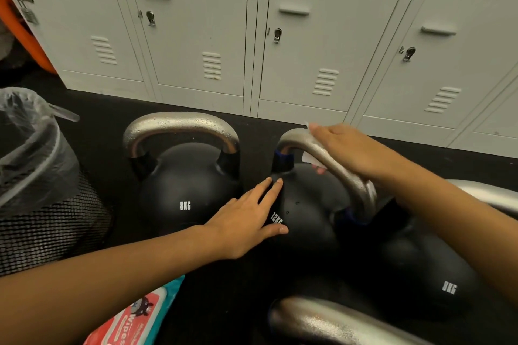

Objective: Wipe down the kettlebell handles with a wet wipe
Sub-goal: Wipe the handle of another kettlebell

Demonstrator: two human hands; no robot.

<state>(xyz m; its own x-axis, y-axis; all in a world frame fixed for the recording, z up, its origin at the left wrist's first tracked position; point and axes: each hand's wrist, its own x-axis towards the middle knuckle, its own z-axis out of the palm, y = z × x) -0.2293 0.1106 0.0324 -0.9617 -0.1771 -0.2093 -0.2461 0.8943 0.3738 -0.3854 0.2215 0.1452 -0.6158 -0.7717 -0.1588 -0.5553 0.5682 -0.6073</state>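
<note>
Kettlebells stand close together on the black floor [117, 126] before a row of pale grey lockers [308, 45]. The middle one, the 12 KG kettlebell [305, 221], has its steel handle [330, 159] arching toward the camera. The right hand [350, 148] wraps over the top of that handle with a white wet wipe [309, 159] pressed under it; corners of the wipe show beyond the fingertips and under the palm. The left hand [246, 221] lies flat, fingers straight, on the side of the 12 KG kettlebell, gripping nothing. Just to the left stands an 8 KG kettlebell [182, 193] whose handle glistens. A second 8 KG bell [431, 274] sits at lower right, under the right forearm. A mesh waste bin [50, 221] with a plastic liner is at far left, and a pack of wipes [131, 322] lies at the bottom edge.
</note>
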